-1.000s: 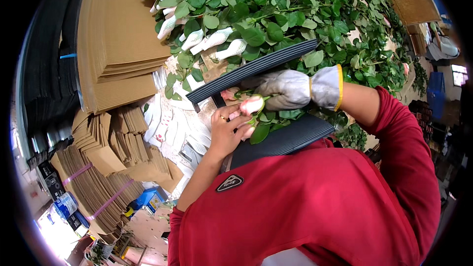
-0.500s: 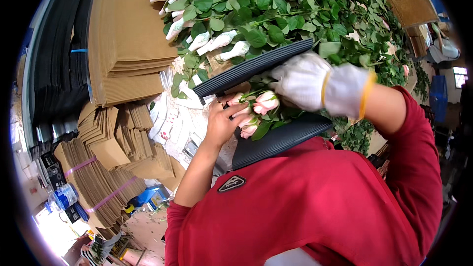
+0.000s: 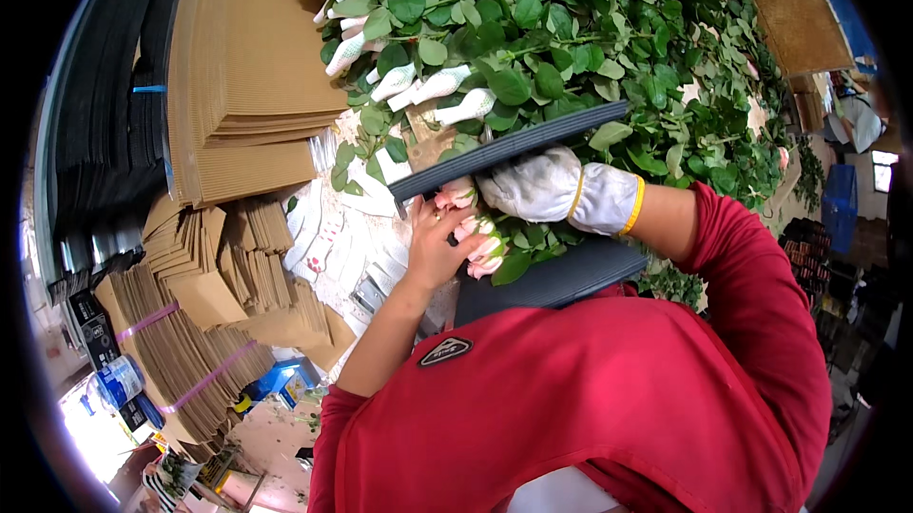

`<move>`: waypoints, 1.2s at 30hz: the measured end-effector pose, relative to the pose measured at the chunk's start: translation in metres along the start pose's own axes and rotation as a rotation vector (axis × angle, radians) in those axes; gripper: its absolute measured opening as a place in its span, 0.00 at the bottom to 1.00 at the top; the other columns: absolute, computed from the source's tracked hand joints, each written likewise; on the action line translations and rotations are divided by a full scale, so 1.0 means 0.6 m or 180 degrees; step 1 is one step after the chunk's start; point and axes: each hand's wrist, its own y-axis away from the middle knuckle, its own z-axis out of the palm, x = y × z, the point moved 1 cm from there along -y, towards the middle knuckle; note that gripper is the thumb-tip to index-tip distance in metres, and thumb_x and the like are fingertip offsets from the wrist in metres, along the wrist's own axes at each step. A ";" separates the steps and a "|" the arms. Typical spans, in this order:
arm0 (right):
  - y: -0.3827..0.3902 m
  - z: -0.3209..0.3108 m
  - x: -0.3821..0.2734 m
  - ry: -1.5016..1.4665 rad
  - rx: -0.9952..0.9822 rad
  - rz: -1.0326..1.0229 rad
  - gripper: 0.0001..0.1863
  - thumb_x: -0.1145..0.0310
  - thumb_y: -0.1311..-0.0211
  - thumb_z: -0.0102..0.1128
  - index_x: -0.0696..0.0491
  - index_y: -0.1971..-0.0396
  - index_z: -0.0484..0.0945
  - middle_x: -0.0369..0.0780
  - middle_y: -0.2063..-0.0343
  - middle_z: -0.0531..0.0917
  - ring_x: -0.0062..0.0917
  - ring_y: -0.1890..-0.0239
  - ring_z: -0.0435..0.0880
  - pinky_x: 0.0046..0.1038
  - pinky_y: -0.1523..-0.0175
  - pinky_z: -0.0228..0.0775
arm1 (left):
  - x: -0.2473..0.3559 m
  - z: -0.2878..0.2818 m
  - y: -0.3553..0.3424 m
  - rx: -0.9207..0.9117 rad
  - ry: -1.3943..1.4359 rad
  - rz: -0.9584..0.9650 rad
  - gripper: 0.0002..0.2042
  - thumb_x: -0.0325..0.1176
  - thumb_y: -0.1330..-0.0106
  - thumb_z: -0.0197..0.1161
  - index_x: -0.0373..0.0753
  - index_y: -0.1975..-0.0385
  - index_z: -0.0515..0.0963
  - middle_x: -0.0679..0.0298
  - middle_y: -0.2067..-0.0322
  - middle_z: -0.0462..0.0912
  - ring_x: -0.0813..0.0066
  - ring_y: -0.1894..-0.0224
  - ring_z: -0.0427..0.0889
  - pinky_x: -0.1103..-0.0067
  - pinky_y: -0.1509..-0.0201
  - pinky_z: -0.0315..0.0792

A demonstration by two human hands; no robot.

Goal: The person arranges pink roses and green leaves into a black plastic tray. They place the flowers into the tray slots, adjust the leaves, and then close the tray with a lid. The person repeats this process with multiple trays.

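Observation:
My bare left hand [image 3: 433,249] curls its fingers round a bunch of pink roses [image 3: 482,256] at the bunch's head end. To its right is my right hand [image 3: 537,190], in a grey-white glove with yellow cuff, closed among the stems and leaves; what it grips is hidden. A black ribbed board [image 3: 514,144] slants above both hands, touching or nearly touching the glove. A second dark board [image 3: 552,280] lies below the bunch, partly under the rose leaves.
Leafy rose stems [image 3: 590,28] with white-netted heads [image 3: 442,83] are piled beyond the boards. At left stand stacks of brown cardboard [image 3: 233,57], black sheets [image 3: 100,133] and strapped cardboard pieces [image 3: 171,361]. A blue box [image 3: 285,380] and white scraps [image 3: 314,237] lie nearby.
My gloved hand swung right, then came back left and down beside the roses. The upper board sits slightly lower and farther right. More pink blooms show under my left hand than a second ago.

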 end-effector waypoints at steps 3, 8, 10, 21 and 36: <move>0.014 0.025 -0.004 -0.0150 -0.0231 -0.0114 0.15 0.62 0.49 0.57 0.52 0.63 0.81 0.42 0.67 0.84 0.30 0.69 0.83 0.31 0.69 0.77 | -0.011 0.010 0.007 0.0011 0.0010 -0.0021 0.23 0.39 0.53 0.77 0.42 0.55 0.83 0.55 0.55 0.81 0.52 0.43 0.71 0.54 0.28 0.49; 0.031 0.053 -0.018 0.0099 -0.0257 -0.0166 0.15 0.61 0.48 0.56 0.49 0.60 0.80 0.41 0.65 0.84 0.32 0.64 0.84 0.33 0.68 0.77 | -0.003 0.018 0.024 0.0199 -0.0597 -0.0155 0.23 0.48 0.49 0.73 0.52 0.52 0.83 0.61 0.55 0.71 0.58 0.43 0.67 0.53 0.29 0.44; 0.016 0.038 -0.014 0.0058 -0.0464 -0.0190 0.16 0.61 0.47 0.56 0.48 0.58 0.79 0.41 0.63 0.84 0.34 0.62 0.84 0.36 0.66 0.78 | -0.004 0.015 0.025 0.0331 -0.1136 0.0004 0.24 0.54 0.48 0.70 0.54 0.51 0.83 0.61 0.52 0.71 0.60 0.43 0.67 0.53 0.30 0.43; -0.044 -0.089 -0.004 -0.0575 -0.2571 0.0470 0.16 0.66 0.48 0.60 0.54 0.59 0.78 0.37 0.73 0.82 0.29 0.79 0.82 0.33 0.78 0.73 | 0.002 -0.015 -0.004 -0.0095 -0.0473 -0.0158 0.28 0.42 0.53 0.75 0.49 0.48 0.80 0.63 0.40 0.75 0.62 0.37 0.67 0.63 0.31 0.47; -0.052 -0.053 -0.037 -0.1472 -0.3323 -0.0596 0.06 0.65 0.45 0.60 0.50 0.76 0.77 0.40 0.80 0.82 0.34 0.78 0.84 0.36 0.77 0.73 | 0.060 -0.013 0.039 0.0356 -0.0448 -0.0467 0.27 0.44 0.55 0.77 0.55 0.49 0.83 0.63 0.62 0.70 0.63 0.54 0.69 0.69 0.46 0.61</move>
